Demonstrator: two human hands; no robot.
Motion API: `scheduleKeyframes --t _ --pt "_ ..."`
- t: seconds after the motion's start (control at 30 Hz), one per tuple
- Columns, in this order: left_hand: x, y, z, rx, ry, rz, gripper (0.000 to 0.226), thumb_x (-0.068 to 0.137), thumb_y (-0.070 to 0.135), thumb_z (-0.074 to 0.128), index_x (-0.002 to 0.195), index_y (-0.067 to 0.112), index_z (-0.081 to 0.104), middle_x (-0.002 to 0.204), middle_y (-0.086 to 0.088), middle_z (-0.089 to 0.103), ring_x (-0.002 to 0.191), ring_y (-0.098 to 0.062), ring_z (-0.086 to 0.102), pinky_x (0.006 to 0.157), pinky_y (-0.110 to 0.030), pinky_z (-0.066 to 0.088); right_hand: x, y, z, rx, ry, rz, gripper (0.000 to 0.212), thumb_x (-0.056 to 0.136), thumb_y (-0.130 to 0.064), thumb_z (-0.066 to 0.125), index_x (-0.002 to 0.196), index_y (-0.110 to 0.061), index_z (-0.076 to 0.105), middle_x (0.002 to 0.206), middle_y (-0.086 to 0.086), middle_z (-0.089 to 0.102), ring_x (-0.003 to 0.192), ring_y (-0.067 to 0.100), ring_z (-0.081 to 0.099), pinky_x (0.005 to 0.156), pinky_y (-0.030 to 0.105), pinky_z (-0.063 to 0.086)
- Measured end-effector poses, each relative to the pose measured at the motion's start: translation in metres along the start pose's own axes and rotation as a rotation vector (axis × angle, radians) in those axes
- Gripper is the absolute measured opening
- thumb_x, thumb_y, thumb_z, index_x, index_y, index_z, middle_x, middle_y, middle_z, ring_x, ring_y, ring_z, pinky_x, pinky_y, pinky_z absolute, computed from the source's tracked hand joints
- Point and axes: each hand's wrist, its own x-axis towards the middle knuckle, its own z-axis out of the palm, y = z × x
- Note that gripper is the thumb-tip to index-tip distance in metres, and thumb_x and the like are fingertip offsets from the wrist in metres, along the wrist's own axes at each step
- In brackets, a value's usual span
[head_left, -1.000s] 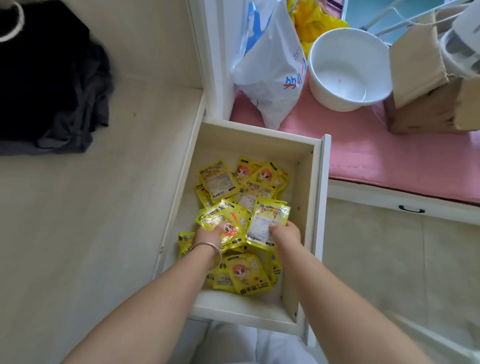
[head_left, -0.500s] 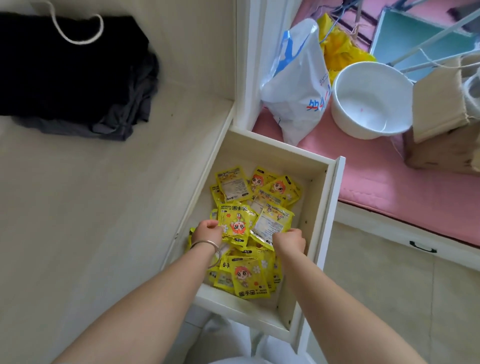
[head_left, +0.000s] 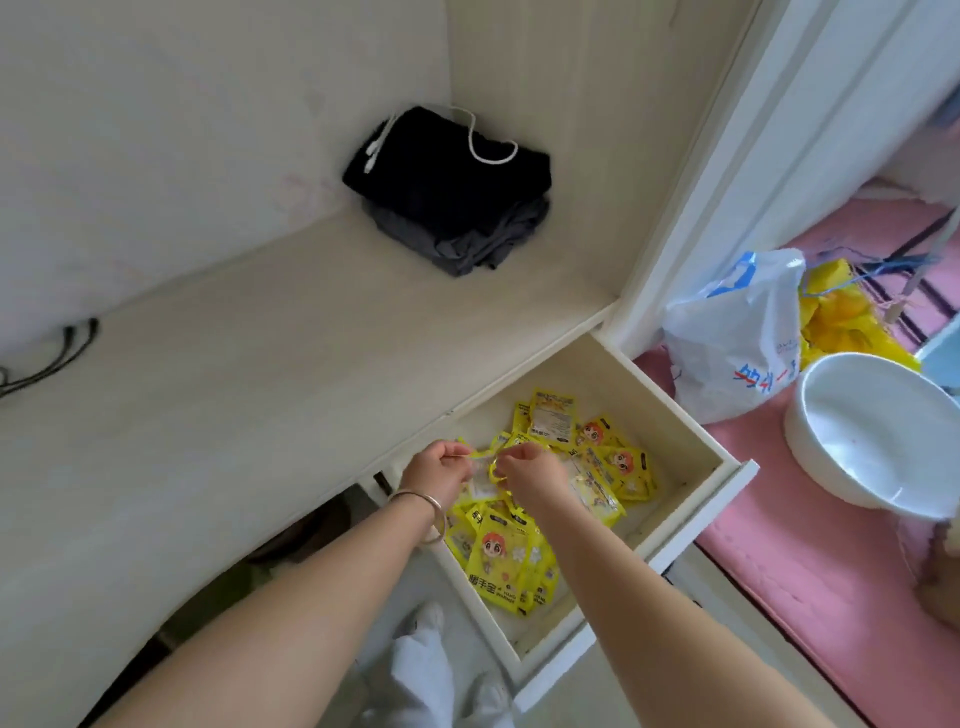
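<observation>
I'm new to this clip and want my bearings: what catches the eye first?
Bright yellow packets litter the open drawer, centre right. Above them the left hand and right hand pinch one packet. Black clothes sit at the back of the shelf; a white basin lies on the pink mat, far right.

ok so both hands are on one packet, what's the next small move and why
Probably raise it clear of the drawer: the left hand and right hand each pinch the packet at its top edge, and it hangs just above the loose pile.
</observation>
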Motion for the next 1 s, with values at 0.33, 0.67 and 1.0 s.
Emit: scheduleKeyframes --t 0.33,0.67,1.0 --pt "-0.073 -0.044 -0.155 -0.210 0.359 0.027 0.016 0.083 0.016 0.062 0.076 0.030 0.060 0.095 -0.001 0.067 0.099 -0.023 0.067 0.092 -0.039 0.050 -0.067 -0.047 0.132 -0.287 -0.275 -0.254 0.019 0.082 -0.020 0.054 0.064 -0.024 0.057 0.083 0.005 0.070 0.089 0.026 0.067 0.080 0.035 0.053" --pt "-0.169 -0.162 -0.320 -0.387 0.695 -0.013 0.013 0.088 0.011 0.056 0.088 0.024 0.060 0.098 -0.004 0.068 0.093 -0.021 0.067 0.086 -0.035 0.050 -0.180 -0.058 0.307 -0.439 -0.560 -0.366 0.013 0.089 -0.018 0.048 0.089 -0.018 0.061 0.084 0.001 0.066 0.075 0.017 0.061 0.065 0.025 0.047" --pt "-0.264 -0.276 -0.460 -0.427 0.945 -0.080 0.022 0.086 0.013 0.057 0.080 0.034 0.058 0.093 -0.001 0.068 0.100 -0.024 0.066 0.084 -0.037 0.049 -0.294 -0.049 0.472 -0.492 -0.760 -0.464 0.010 0.087 -0.018 0.052 0.092 -0.020 0.060 0.084 -0.002 0.066 0.069 0.012 0.061 0.066 0.027 0.048"
